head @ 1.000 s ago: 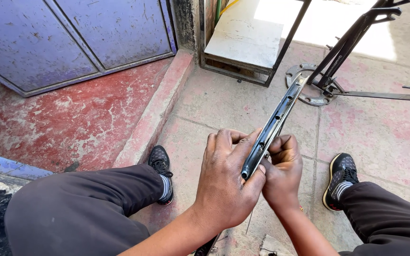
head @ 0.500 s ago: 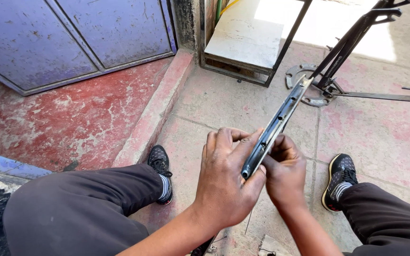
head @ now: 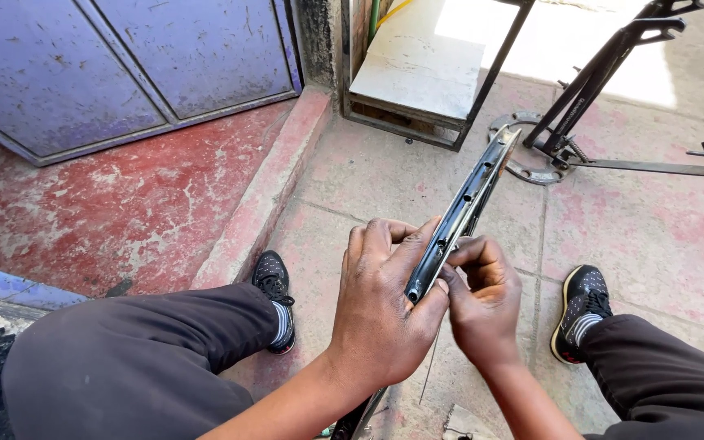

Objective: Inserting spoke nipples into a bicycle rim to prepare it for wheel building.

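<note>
Hands, two (head: 385,314) (head: 482,305), grip one rim (head: 470,200), perhaps a spoke.

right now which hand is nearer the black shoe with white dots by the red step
Left. The left hand grips the dark metal wheel rim just right of that black dotted shoe; the right hand sits farther right, beyond the rim.

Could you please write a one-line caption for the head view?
Seated person's left hand and right hand grip a bicycle wheel rim edge-on above paving.
</note>
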